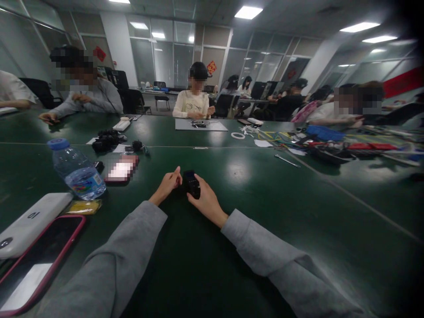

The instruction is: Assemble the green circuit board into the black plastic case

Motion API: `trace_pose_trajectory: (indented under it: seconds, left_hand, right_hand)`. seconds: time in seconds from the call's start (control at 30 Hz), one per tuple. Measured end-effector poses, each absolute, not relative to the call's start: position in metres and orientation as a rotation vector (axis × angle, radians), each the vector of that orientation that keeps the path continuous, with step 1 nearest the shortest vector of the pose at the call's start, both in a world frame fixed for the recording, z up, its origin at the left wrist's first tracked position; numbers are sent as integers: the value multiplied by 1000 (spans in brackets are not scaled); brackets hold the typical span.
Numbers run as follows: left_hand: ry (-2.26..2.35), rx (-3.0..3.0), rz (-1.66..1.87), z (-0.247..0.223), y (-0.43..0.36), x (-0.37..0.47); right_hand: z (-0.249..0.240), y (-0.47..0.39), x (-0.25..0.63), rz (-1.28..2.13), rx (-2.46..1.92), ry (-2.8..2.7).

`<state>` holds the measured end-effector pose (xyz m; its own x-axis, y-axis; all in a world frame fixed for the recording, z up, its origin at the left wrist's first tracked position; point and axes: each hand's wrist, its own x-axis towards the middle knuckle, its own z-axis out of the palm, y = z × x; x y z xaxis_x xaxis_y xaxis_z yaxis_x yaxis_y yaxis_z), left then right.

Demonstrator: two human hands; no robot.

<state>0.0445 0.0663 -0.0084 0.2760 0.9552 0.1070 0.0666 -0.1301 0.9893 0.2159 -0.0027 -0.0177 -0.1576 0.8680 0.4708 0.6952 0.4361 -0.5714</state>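
Observation:
My right hand (206, 201) is closed around a small black handheld device (192, 184), with the thumb on its near edge and fingers along its right side. A dark screen and small markings or keys show on the device's upper face. Just left of it is my left hand (170, 184), its fingers curled in and the thumb pointing up. Whatever those fingers hold, if anything, is hidden. Both hands are low over the dark green table (265, 212).
To the left are a water bottle (81, 174), a lit phone (122, 168), a power bank (33, 223), a red-framed phone (43, 260) and black gadgets (107, 140). A wrench (287, 160) and tangled cables (274, 134) lie right. People sit across the table.

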Motion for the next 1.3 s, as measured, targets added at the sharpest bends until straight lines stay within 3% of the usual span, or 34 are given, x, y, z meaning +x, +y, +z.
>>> trace_pose_trajectory:
  seconds: [0.2, 0.4, 0.93, 1.3]
  left_hand:
    - [986, 1316, 1179, -8, 70, 41]
    - [974, 1264, 1203, -8, 70, 41]
    - [967, 1274, 1156, -8, 71, 40]
    - [991, 1287, 1143, -10, 73, 42]
  right_hand:
    - [-7, -7, 218, 354, -1175, -1854]
    - [16, 2, 250, 5, -1118, -1699]
    - [-15, 30, 276, 142, -1372, -1961]
    - [-5, 26, 275, -54, -1373, -1881]
